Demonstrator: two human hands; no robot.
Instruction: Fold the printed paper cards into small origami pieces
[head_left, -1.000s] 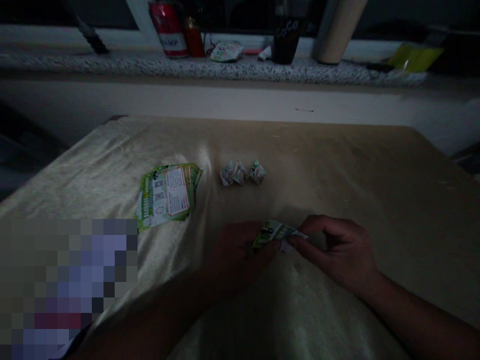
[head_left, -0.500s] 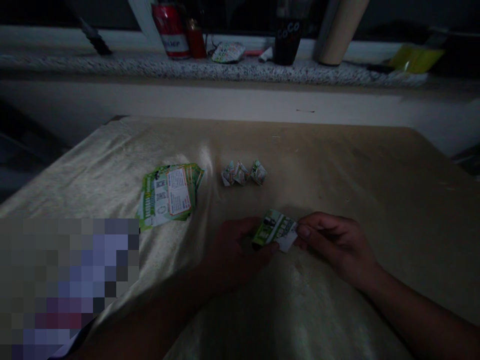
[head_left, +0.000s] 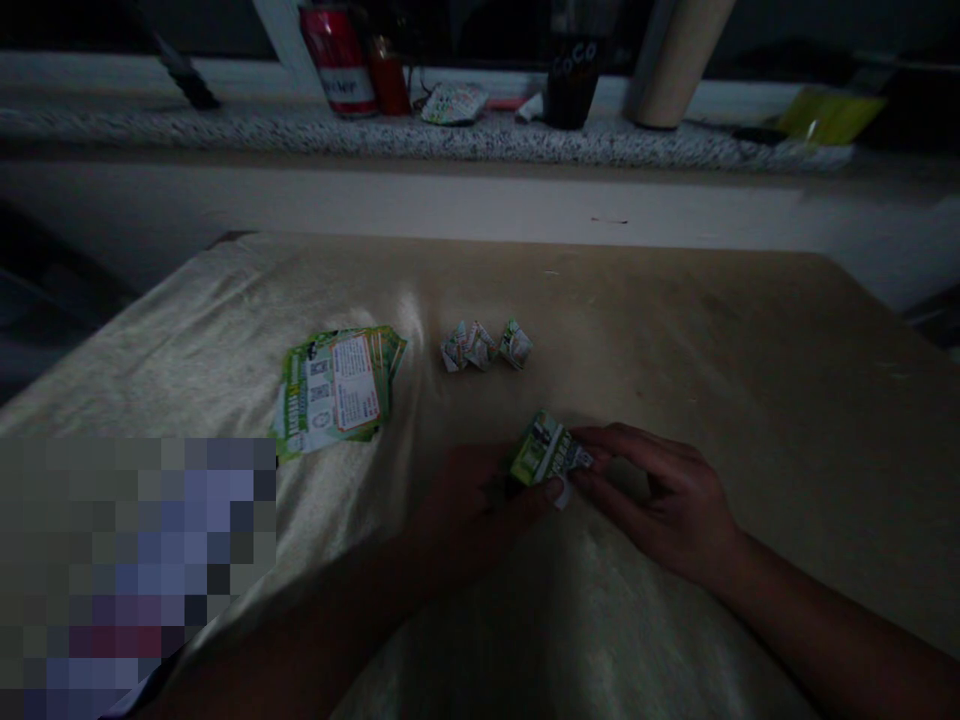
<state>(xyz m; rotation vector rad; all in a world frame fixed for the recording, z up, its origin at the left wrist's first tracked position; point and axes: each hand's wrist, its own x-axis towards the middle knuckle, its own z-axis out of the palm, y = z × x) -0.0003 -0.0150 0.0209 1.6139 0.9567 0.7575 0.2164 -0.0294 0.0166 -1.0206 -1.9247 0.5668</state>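
Note:
A green and white printed leaflet (head_left: 546,448), partly folded, is held low over the table between both hands. My left hand (head_left: 480,505) grips it from the left, its thumb pressed on the lower front edge. On the other side, my right hand (head_left: 660,490) pinches the leaflet's right edge between thumb and fingers. Beyond them, three small folded paper pieces (head_left: 515,344) sit in a row, the two on the left touching. To the left lies a loose stack of similar green leaflets (head_left: 337,390).
The table (head_left: 712,340) wears a shiny beige cloth. Behind it, a speckled stone sill (head_left: 262,130) holds a red can (head_left: 341,65), a lighter (head_left: 390,78), a dark COCO cup (head_left: 571,80), a cardboard tube (head_left: 679,65) and a yellow packet (head_left: 832,115). A blurred-out patch covers the lower left.
The right fingers have shifted left along the leaflet, and its right part now looks shorter, bent in further. My left hand stays about where it was.

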